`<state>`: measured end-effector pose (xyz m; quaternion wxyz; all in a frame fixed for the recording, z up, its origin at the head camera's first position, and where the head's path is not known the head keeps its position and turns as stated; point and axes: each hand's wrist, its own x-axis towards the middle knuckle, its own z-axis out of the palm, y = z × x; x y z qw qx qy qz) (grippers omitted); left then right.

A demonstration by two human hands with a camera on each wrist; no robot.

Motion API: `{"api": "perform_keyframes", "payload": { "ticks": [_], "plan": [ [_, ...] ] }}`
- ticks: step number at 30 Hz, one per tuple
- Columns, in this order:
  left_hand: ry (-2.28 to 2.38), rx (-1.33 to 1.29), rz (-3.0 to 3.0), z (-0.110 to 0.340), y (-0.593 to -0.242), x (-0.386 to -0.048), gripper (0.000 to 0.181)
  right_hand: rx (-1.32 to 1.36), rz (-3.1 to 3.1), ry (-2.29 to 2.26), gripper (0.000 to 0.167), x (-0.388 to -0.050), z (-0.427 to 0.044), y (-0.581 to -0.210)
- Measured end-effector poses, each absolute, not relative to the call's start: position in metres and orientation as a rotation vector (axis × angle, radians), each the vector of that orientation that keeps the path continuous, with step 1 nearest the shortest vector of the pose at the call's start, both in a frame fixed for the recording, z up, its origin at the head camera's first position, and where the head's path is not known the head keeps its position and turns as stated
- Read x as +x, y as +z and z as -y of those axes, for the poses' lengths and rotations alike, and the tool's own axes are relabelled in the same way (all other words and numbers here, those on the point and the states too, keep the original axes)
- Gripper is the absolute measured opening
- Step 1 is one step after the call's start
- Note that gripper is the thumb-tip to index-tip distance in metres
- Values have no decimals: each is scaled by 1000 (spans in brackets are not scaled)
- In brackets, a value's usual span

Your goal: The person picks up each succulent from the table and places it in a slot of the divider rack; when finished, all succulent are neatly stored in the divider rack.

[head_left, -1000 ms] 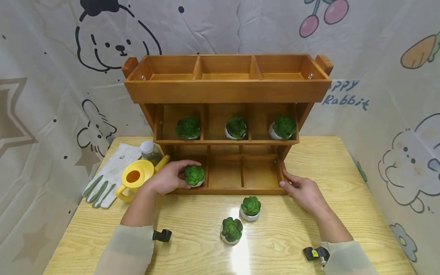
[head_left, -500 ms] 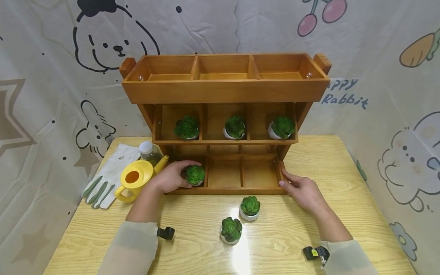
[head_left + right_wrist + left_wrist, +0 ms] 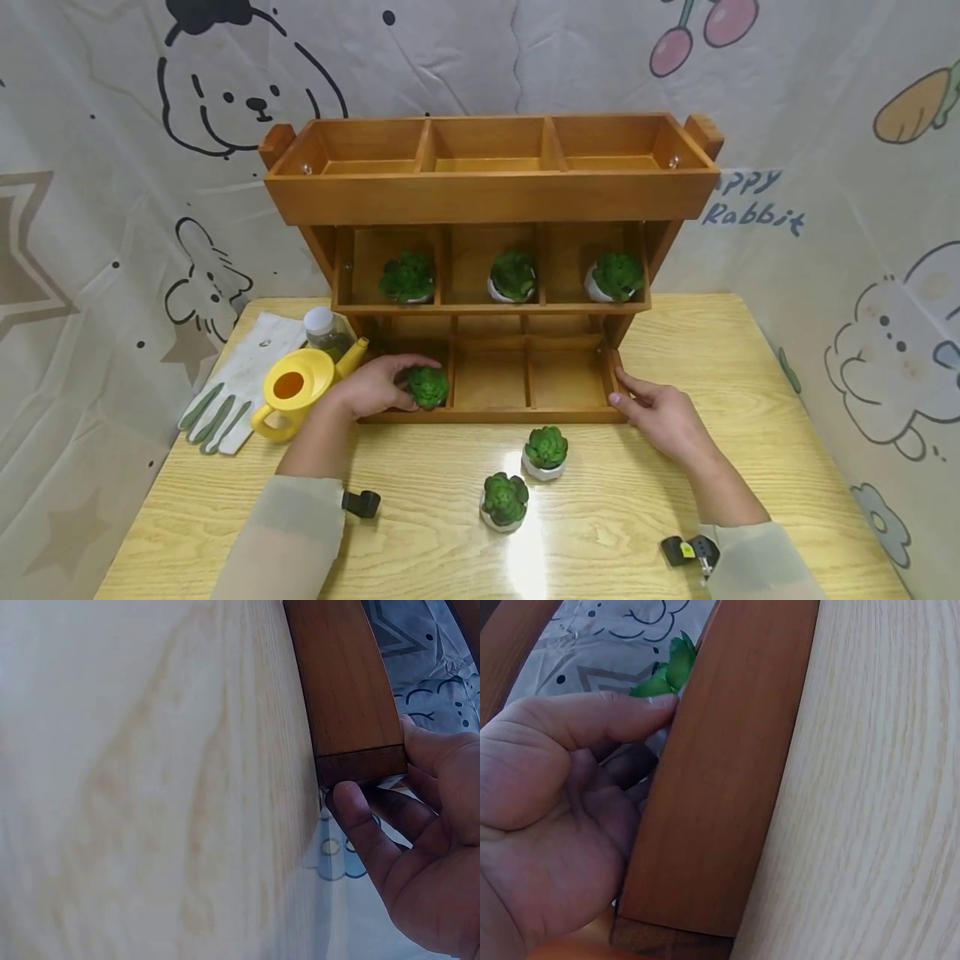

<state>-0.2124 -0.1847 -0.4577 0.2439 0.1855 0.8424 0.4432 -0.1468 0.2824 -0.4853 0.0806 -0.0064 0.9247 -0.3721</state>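
My left hand holds a small potted succulent in the left compartment of the bottom tier of a wooden plant stand. Its green leaves show; its pot is mostly hidden by the hand and the front board. In the left wrist view the thumb presses near the leaves behind that board. At the right end of the same tier, my right hand grips the corner, thumb at the front, fingers along the side. Two more potted succulents, one nearer and one farther, stand on the table before the stand.
The middle tier carries three potted succulents, one per compartment. Left of the stand are a yellow watering can, a white-capped jar and a pair of gloves on the wooden table. A printed cloth hangs behind.
My left hand has shifted slightly right with the succulent, which now sits a little nearer the front board and shows less of its pot. The right hand has stayed put.
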Motion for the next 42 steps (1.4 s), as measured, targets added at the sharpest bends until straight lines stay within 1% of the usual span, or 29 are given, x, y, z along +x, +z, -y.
{"api": "perform_keyframes", "payload": {
  "ticks": [10,17,26,42],
  "plan": [
    [1226,487,-2287,185,-462,-214,72,-30,-2771,-1126,65,-146,-283,-485],
    [1206,475,-2320,188,-462,-210,77,-35,-2757,-1127,66,-147,-282,-485],
    [1292,480,-2325,187,-459,-205,83,-20,-2750,-1090,64,-148,-281,-480],
    [1419,578,-2325,183,-444,-192,78,-38,-2744,-1077,66,-149,-281,-478]
  ]
}}
